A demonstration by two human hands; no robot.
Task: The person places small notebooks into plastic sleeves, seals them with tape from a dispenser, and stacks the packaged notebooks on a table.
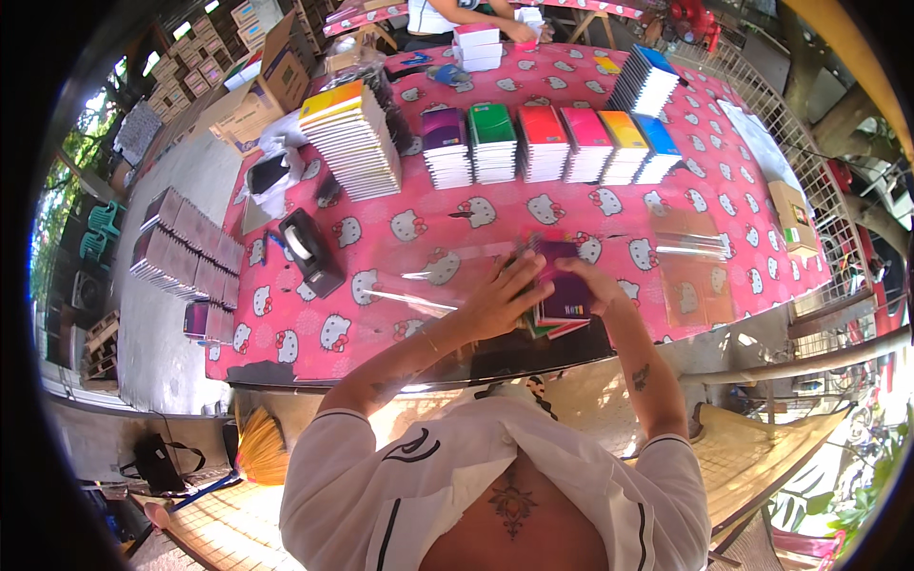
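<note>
A small stack of notebooks point(568, 293) lies near the front edge of the table, a purple cover on top and pink, red and green edges showing beneath. My left hand point(517, 288) rests along its left side with fingers stretched out and spread. On the right side, my right hand point(594, 285) grips the stack's edge, thumb over the top cover; its other fingers are partly hidden. Beside my left forearm lies clear plastic film point(419, 300). More clear plastic sleeves point(698, 276) lie to the right. A black tape dispenser point(310, 253) stands at the left.
Notebook stacks in several colours point(543, 143) line the far side of the pink tablecloth point(409, 228). A tall yellow-topped stack point(352, 143) stands behind the dispenser. More notebooks point(186, 249) sit at the far left, near an open cardboard box point(262, 100). Another person's hand point(519, 33) works across the table.
</note>
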